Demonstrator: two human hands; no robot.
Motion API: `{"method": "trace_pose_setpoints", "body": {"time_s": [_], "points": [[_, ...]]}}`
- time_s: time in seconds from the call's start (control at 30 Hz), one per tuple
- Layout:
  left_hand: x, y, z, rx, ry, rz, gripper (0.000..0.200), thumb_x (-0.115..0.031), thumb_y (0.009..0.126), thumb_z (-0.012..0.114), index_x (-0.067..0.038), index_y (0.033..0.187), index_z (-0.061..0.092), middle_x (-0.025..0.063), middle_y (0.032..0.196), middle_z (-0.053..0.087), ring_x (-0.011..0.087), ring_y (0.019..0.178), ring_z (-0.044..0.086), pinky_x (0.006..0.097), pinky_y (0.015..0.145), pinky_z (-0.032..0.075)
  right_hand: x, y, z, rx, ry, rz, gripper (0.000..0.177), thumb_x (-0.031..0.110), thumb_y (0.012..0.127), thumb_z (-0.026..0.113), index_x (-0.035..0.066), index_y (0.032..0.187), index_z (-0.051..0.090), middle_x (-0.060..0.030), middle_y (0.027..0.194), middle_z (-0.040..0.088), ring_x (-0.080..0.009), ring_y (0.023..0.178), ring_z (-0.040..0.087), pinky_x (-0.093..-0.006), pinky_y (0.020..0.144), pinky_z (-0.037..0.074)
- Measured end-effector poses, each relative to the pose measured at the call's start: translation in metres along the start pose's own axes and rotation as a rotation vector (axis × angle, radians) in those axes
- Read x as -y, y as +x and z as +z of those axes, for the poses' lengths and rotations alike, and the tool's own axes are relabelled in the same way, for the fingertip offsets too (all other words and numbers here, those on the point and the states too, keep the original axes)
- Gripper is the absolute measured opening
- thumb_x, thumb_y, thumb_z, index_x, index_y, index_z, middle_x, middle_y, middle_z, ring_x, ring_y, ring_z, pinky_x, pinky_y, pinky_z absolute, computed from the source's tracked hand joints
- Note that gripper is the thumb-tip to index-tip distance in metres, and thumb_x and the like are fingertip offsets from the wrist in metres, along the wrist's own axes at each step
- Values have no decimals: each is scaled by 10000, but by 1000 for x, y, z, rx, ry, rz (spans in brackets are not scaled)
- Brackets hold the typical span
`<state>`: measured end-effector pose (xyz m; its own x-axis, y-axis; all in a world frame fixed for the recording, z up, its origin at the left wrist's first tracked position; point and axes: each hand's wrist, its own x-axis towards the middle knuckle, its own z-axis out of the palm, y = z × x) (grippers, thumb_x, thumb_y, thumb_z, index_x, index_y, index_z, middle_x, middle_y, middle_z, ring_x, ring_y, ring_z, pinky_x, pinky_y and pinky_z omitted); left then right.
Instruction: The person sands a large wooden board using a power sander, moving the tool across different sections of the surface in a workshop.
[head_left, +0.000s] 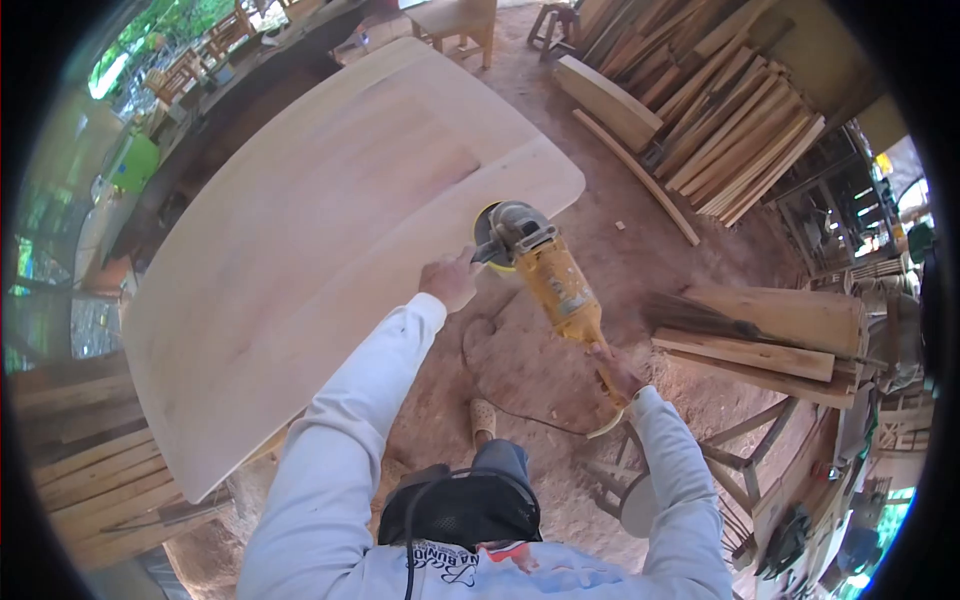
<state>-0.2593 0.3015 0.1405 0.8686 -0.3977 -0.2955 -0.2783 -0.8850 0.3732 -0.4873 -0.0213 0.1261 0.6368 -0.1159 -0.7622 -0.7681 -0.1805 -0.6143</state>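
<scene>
A yellow angle grinder (560, 282) with a grey metal head lies over the near right edge of a large pale wooden tabletop (300, 190). My left hand (450, 280) is closed around its side handle, close to the disc (488, 230). Farther back, my right hand (618, 372) wraps round the rear grip of the tool. The disc, partly hidden by the grinder's head, overlaps the wood near its right corner. Darker patches show on the tabletop's pale surface.
Stacked boards (740, 130) lean at the upper right, with thick planks (760, 340) below them. A cord (530, 415) runs over the dirt floor near my foot (484, 420). A stool (640, 505) stands by my right arm. More lumber (100, 490) lies at lower left.
</scene>
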Motion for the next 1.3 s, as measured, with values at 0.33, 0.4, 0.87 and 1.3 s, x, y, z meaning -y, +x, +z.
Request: {"method": "trace_pose_setpoints", "body": {"time_s": [0.33, 0.4, 0.87, 1.3], "points": [[-80, 140, 12, -75, 97, 190, 421, -404, 1062, 433, -111, 1354, 512, 221, 1052, 724, 389, 1024, 695, 518, 914, 496, 16, 48, -90, -128, 181, -7, 708, 664, 971, 553, -1, 1188, 662, -26, 756, 552, -149, 583, 523, -328, 496, 430], [-85, 155, 5, -27, 108, 174, 416, -410, 1052, 443, -119, 1336, 525, 204, 1083, 730, 377, 1047, 700, 498, 946, 491, 24, 57, -95, -143, 161, -59, 688, 666, 971, 548, 8, 1140, 660, -26, 744, 545, -149, 571, 513, -329, 487, 417], [-65, 284, -15, -64, 140, 139, 456, -468, 1051, 422, -152, 1354, 549, 179, 1176, 723, 365, 1132, 680, 496, 992, 486, 117, 123, -128, -119, 104, -97, 658, 676, 974, 519, 29, 1040, 621, -33, 657, 504, -161, 508, 473, -342, 471, 382], [63, 226, -72, -139, 38, -7, 462, -424, 1032, 388, -147, 1361, 557, 185, 1291, 666, 377, 1196, 630, 501, 1028, 466, 193, 168, -37, 54, 14, -110, 786, 698, 948, 561, -13, 1272, 636, 5, 715, 438, -125, 584, 409, -328, 500, 339]]}}
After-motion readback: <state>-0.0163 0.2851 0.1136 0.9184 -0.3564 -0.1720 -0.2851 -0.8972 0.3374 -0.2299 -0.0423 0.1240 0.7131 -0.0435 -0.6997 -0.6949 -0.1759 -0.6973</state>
